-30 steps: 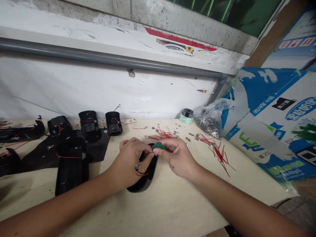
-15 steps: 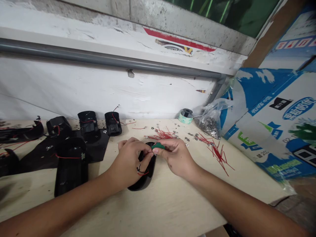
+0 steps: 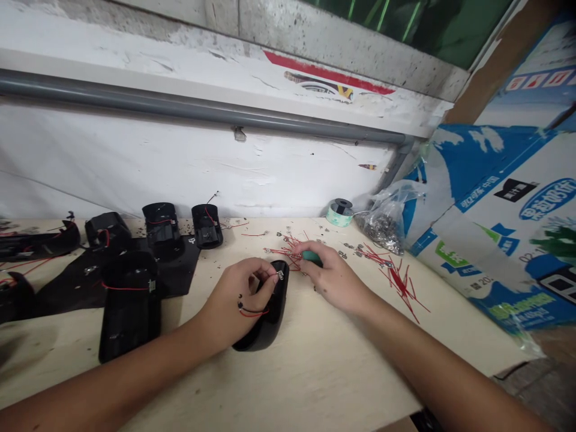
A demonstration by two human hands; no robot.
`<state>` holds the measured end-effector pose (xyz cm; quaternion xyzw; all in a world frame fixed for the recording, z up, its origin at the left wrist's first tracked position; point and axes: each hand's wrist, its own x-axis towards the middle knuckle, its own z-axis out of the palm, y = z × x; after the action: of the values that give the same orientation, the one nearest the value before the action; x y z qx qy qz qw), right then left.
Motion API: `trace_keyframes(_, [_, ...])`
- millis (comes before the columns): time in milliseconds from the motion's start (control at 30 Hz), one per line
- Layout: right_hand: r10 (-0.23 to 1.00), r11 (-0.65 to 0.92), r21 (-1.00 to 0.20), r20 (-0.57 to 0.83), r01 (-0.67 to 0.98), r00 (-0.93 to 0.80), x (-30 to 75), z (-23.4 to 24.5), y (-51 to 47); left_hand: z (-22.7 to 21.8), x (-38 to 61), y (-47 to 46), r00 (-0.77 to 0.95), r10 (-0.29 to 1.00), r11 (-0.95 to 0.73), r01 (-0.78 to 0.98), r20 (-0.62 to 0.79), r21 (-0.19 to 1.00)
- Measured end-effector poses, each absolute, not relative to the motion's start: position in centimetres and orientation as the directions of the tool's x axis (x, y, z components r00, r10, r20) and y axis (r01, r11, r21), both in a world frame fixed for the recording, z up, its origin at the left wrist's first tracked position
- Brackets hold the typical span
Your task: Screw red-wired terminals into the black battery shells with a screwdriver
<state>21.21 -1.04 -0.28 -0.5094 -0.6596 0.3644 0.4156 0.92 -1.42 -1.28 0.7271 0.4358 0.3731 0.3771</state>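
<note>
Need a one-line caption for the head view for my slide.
Left hand grips a black plastic shell while the right hand, holding a green piece, sits beside loose red wires.

The left hand (image 3: 238,294) clasps a black shell (image 3: 270,321) while the right hand (image 3: 335,279) pinches a green part (image 3: 312,258) by red wires (image 3: 288,247).

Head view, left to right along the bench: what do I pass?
From the left: black housings → left hand gripping black shell → right hand holding green part → loose red wires → printed box.
</note>
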Motion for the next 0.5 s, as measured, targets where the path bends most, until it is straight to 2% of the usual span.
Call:
trace_keyframes(67, [0.971,0.22,-0.834,0.139,0.507,-0.193,21.1,0.3,-1.4,-1.7,1.0,-1.4,0.301,0.924,-0.336,0.344,0.236,0.877])
trace_keyframes(100, [0.971,0.185,-0.832,0.073,0.523,-0.228,21.0,0.6,-1.6,-2.0,1.1,-1.4,0.289,0.923,-0.346,0.335,0.254,0.877])
trace_keyframes(200, [0.923,-0.075,-0.911,-0.217,0.406,-0.317,20.4,0.8,-2.0,-2.6,1.2,-1.3,0.278,0.915,-0.375,0.316,0.293,0.872])
trace_keyframes(267, [0.874,-0.247,-0.933,-0.332,0.264,-0.356,19.8,0.5,-2.2,-2.8,1.3,-1.2,0.283,0.912,-0.378,0.308,0.295,0.873])
trace_keyframes(400, [0.844,-0.392,-0.92,-0.351,-0.018,-0.406,19.0,-0.2,-2.3,-2.6,1.4,-1.3,0.291,0.91,-0.371,0.255,0.295,0.893])
trace_keyframes(500, [0.848,-0.417,-0.902,-0.34,-0.115,-0.407,18.8,-0.5,-2.2,-2.2,1.4,-1.5,0.29,0.894,-0.411,0.225,0.342,0.883])
